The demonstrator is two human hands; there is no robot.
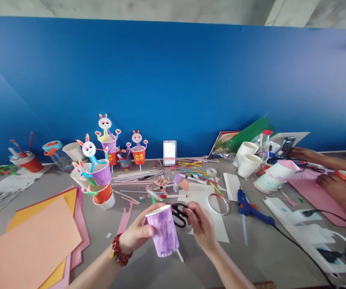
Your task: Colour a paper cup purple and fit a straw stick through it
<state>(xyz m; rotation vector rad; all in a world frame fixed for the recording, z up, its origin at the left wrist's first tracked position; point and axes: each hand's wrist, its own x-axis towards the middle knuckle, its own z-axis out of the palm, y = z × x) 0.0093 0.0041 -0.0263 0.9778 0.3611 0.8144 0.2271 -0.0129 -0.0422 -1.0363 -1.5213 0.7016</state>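
Note:
My left hand [139, 228] grips a purple-coloured paper cup [163, 233] with a white rim, its thumb pressed against the near side. The cup is held tilted above the table, and a white stick [180, 255] shows below its base. Just right of the rim, my right hand [202, 228] pinches the black handle of a pair of scissors [179, 216]. The scissors' blades are hidden behind the cup. Behind the cup lie a sheet of white paper [221, 228] and a roll of clear tape [218, 203].
Cup figures with rabbit heads [102, 168] stand at the left, behind stacked coloured paper [31, 241]. At the right are a blue glue gun [251, 208], a power strip [299, 237] and white cups [249, 164]. Another person's hands [335, 186] are at the far right.

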